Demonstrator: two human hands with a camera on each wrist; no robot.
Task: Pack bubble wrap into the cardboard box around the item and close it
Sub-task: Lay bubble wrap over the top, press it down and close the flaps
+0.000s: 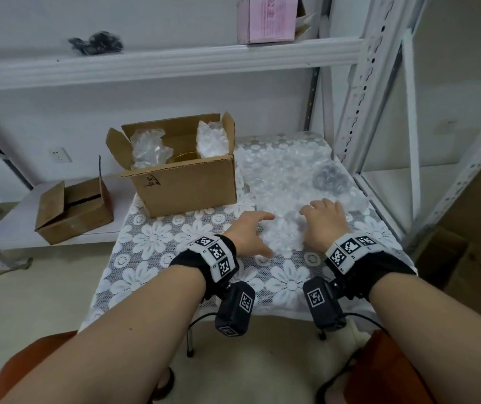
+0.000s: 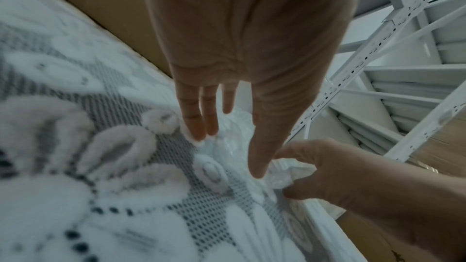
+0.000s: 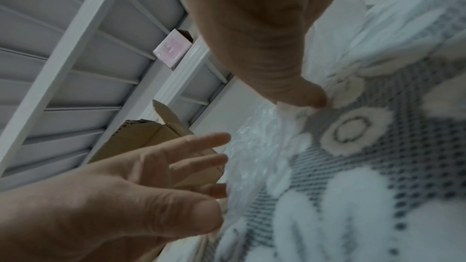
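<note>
- The open brown cardboard box [image 1: 186,173] stood left of the loose clear bubble wrap [image 1: 285,182], with two wads already inside flanking a gold-coloured item [image 1: 182,157], barely visible.
- The left hand [image 1: 249,233], fingers straight and spread, touched the wrap's near edge.
- The right hand [image 1: 325,221], just right of that edge, seemed to pinch it with curled fingers, though blur hid the contact.
- Risk: the wrap might drag the white flower-patterned lace cloth [image 1: 151,243] or snag a box flap.
</note>
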